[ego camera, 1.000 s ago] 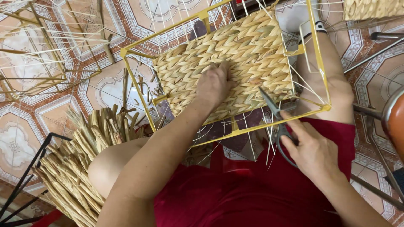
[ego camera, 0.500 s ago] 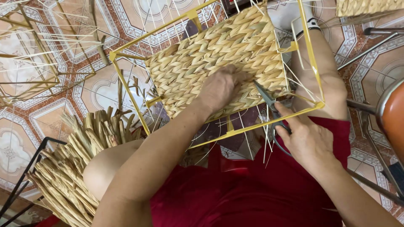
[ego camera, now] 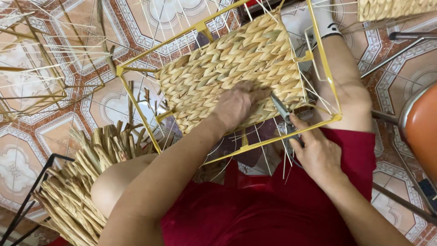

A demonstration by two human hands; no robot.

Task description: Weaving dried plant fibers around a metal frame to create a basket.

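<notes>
Since a moment ago, both hands have slid a little toward the lower edge of the woven panel, and the scissors now poke at the weave.

On the left lies one bundle of dry straw strips (ego camera: 77,191) on the tiled floor (ego camera: 27,150). Next comes one yellow wire frame (ego camera: 136,109) with one woven straw panel (ego camera: 227,64) stretched in it, resting over the person's lap. One left hand (ego camera: 236,105) presses flat on the panel, fingers bent, holding nothing. One right hand (ego camera: 318,152) is closed around one pair of scissors (ego camera: 284,114), the tips touching the panel's edge. On the far right stands one orange stool (ego camera: 421,127).
</notes>
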